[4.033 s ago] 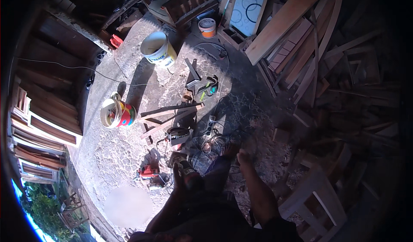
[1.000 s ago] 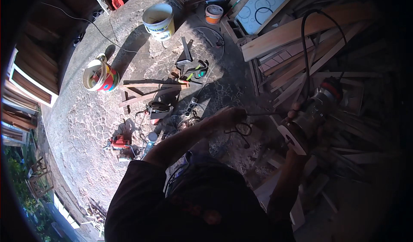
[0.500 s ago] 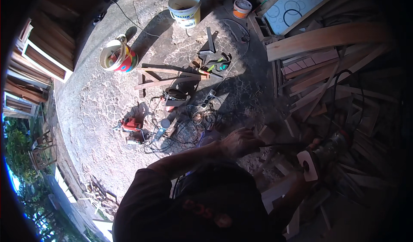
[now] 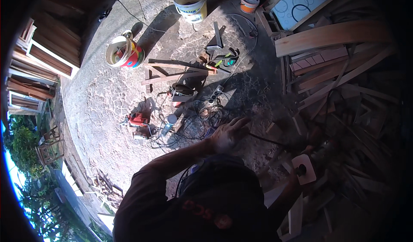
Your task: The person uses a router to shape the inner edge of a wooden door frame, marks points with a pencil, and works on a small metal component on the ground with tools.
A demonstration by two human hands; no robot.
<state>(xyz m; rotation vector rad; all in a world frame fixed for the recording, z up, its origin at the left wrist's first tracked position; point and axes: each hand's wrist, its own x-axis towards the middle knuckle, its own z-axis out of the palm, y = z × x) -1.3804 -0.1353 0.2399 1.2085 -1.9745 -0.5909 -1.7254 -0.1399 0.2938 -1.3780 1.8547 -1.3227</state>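
My left hand (image 4: 230, 134) is raised in front of my chest, its fingers stretched out and apart. A black power cord (image 4: 271, 142) runs from beside its fingertips towards the right. At that side my right hand (image 4: 308, 148) is in deep shade, wrapped round a handheld power tool, apparently a trim router. The tool's pale square base plate (image 4: 304, 169), with a dark hole in its middle, faces me and hides part of the hand. Its body beyond the plate is dark and blurred.
Offcuts and curved boards (image 4: 331, 38) crowd the right. On the cracked floor lie a red power tool (image 4: 138, 120), a circular saw (image 4: 183, 92), tangled cords (image 4: 211, 113), a triangular wooden frame (image 4: 176, 75) and a square (image 4: 217, 35). Buckets (image 4: 190, 5) stand farther back.
My left hand has come left and up, away from the cord, and its fingers have spread. The base plate has turned and shifted slightly left. The view has swung a little.
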